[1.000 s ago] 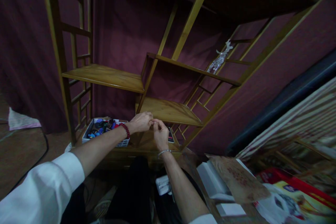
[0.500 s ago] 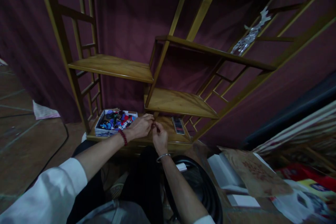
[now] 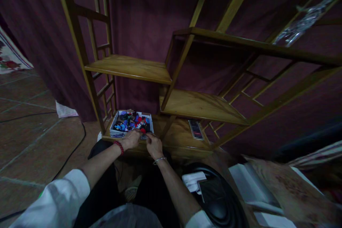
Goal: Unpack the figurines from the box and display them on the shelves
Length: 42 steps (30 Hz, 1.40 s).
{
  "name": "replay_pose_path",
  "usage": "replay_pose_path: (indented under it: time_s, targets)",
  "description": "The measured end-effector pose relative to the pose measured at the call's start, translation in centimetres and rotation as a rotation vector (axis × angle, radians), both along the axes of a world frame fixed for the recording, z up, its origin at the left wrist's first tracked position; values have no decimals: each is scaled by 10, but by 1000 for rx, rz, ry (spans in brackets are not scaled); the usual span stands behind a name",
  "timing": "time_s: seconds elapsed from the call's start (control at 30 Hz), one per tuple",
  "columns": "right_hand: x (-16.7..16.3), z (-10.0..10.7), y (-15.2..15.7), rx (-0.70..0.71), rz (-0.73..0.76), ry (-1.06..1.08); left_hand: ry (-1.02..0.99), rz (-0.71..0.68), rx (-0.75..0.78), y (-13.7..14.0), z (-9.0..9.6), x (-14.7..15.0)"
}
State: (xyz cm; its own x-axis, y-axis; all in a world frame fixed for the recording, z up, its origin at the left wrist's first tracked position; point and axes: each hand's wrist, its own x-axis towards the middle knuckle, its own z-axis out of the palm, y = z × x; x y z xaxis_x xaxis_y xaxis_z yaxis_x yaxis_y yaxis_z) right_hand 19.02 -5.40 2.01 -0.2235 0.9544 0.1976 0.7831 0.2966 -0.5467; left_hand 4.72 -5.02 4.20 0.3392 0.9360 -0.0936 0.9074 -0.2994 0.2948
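Behind everything hangs a dark purple-red curtain, and in front of it stands a wooden shelf unit with boards at staggered heights and latticed sides. To the right, near the unit's foot, a brown printed sheet lies against a white box; closer in sits a round black object with a white item on it. A clear, shiny figure stands on the upper right board, blurred. On the lowest board, at its left end, rests an open white box of small pieces, with a dark flat item, pixelated, lying well apart from it toward the right end. The left hand is at that box's front edge, fingers bent; the right hand is just beside it, near the front right corner, its fingers curled toward the left ones. Whether either hand's fingers are clamped on anything cannot be told. Smallest are the colourful pieces, blue, red, black and white, heaped inside the box, a red one right by the left fingertips.
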Motion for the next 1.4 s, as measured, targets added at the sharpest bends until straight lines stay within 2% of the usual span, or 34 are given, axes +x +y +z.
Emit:
replay_pose_path:
  time_s: [0.2,0.47,0.73,0.9,1.17,1.4]
  targets:
    - [-14,-11,7,77,93,-78,50,64,77,-5,-12,-18]
    - [-19,-15,16,75,152,-179,94,89,83,-5,-30,-33]
    - [-25,-4,29,-23,154,-365,106,137,42,4,-32,-36]
    - [-28,-4,41,-95,199,-449,105,137,-47,10,-29,-37]
    - [-33,-5,55,-286,173,-486,117,139,-182,15,-21,-38]
    - [-41,-6,68,-394,214,-476,137,173,-221,22,-24,-35]
